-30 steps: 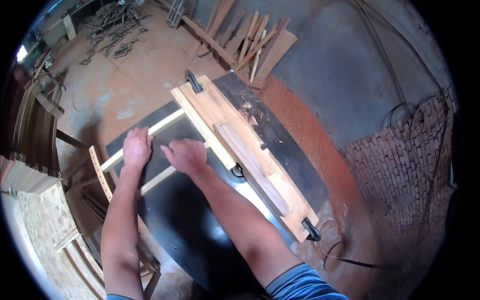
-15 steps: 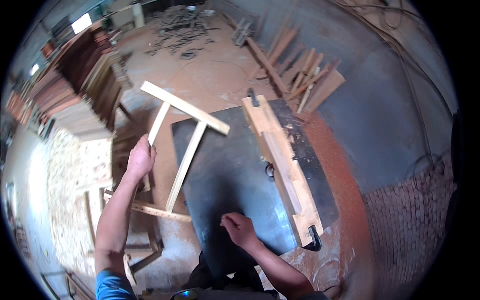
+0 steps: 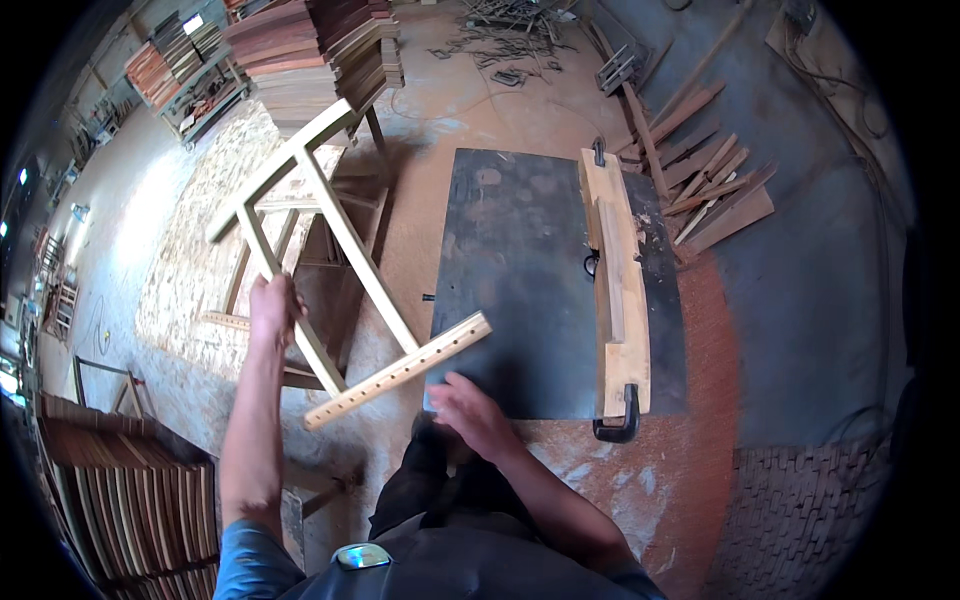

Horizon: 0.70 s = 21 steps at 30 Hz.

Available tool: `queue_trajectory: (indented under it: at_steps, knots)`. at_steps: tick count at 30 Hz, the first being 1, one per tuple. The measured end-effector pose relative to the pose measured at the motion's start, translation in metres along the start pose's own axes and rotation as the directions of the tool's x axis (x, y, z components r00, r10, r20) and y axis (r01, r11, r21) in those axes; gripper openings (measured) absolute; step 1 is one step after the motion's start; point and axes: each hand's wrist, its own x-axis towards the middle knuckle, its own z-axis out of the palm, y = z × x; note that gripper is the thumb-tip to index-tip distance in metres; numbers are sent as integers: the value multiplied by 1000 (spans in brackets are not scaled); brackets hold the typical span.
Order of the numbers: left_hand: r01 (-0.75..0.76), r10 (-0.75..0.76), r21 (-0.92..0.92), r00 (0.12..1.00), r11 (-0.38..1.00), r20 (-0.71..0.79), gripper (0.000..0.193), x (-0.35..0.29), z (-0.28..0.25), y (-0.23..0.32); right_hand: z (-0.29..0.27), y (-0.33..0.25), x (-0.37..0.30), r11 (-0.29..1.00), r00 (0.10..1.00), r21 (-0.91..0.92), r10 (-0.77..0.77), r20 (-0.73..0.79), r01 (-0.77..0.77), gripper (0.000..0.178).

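My left hand (image 3: 275, 308) is closed round one of the two crossbars of a pale wooden frame (image 3: 352, 245). Two long rails make up the frame's ends, and the near one shows a row of small holes. It is held up, tilted, left of a dark tabletop (image 3: 505, 215), its near rail reaching over the table's edge. My right hand (image 3: 467, 412) is by the table's near left corner, fingers partly apart and holding nothing. Just short of the perforated rail, it does not appear to touch it. On the table's right side lies a long notched wooden block (image 3: 627, 300).
Black clamps (image 3: 622, 425) hold the block at both ends. A similar frame rests on a pale speckled board (image 3: 185, 270) to the left. Stacked boards (image 3: 275, 65) rise behind it, and slats (image 3: 140, 500) stand at lower left. Offcuts (image 3: 720, 200) lean along the right wall.
My view has turned left. The frame in my left hand has swung round, its perforated rail now nearer the table. My right hand has loosened from a curled shape.
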Motion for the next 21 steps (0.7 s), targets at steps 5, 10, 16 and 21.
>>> queue_trajectory:
  at_steps: [5,10,16,21]
  knots:
    - [153,-177,-270,982,951,-66,3,-86,-6,-42,25,-26,-16,999,989,21,-44,139,42,37]
    - [202,-266,-468,961,861,-75,3,-124,-31,-86,21,-22,-24,991,991,115,-79,109,66,27]
    - [27,-204,-555,944,832,-260,7,-200,-24,-79,3,-23,-28,956,992,287,33,119,-67,31]
    - [-81,-77,-554,964,829,-256,12,-261,-24,-87,-4,-29,-19,871,992,480,61,114,-109,30]
